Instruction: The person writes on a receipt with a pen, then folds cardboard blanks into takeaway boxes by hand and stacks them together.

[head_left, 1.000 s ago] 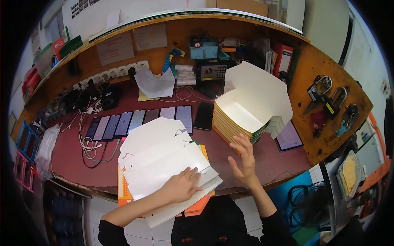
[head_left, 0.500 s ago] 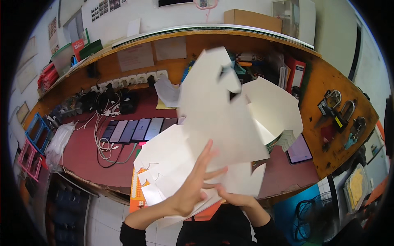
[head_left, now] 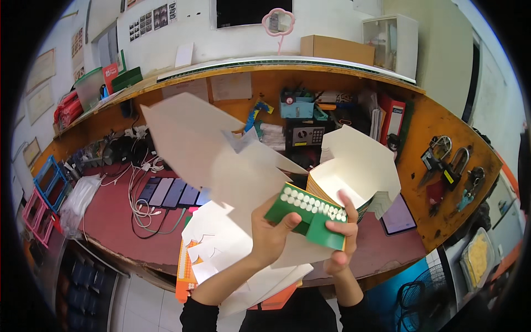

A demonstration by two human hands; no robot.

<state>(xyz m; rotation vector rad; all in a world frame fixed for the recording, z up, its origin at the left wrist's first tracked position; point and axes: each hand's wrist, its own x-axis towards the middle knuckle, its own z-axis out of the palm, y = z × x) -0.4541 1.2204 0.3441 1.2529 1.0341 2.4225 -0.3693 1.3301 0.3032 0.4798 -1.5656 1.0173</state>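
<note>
A large cardboard box blank (head_left: 207, 146), white inside, is raised in front of me and leans to the left. Part of its green outer side with rows of white dots shows as a bent-up wall (head_left: 296, 213). My left hand (head_left: 268, 232) is closed round the left end of this wall, thumb on the green face. On the wall's right end my right hand (head_left: 343, 232) grips a folded green flap. Below lie several flat white-and-orange blanks (head_left: 221, 235), partly over my lap. A stack of nested, shaped boxes (head_left: 345, 180) stands just beyond my right hand.
Several phones (head_left: 160, 191) with tangled cables lie on the red desktop at the left. A tablet (head_left: 399, 210) rests right of the box stack. At the back are a small safe (head_left: 308, 136) and a red binder (head_left: 391, 116). Padlocks (head_left: 456, 163) hang on the right panel.
The blank has swung from upright to leaning left, and its green dotted side has come into view. My right hand has risen and closed on its right end. The view has shifted slightly.
</note>
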